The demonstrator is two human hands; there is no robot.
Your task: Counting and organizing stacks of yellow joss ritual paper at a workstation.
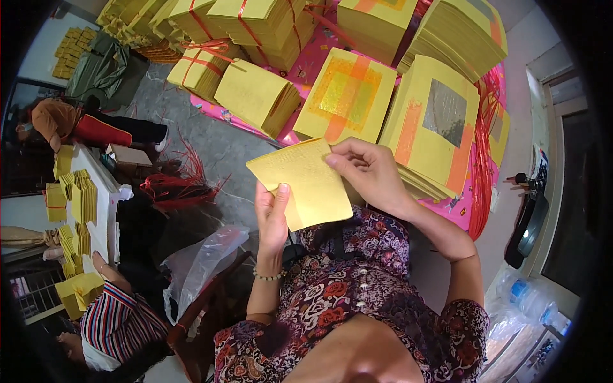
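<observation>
Paper sheaf [306, 185], thin and yellow, up and right of left hand [272, 216], clamped under its thumb; pinched at far corner by right hand [369, 167], nearer the foil-faced paper stack [429, 124].

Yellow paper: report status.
Left hand gripping lower left edge. Right hand pinching upper right edge. Yellow paper held between both hands. Only the hands overlap it.
</observation>
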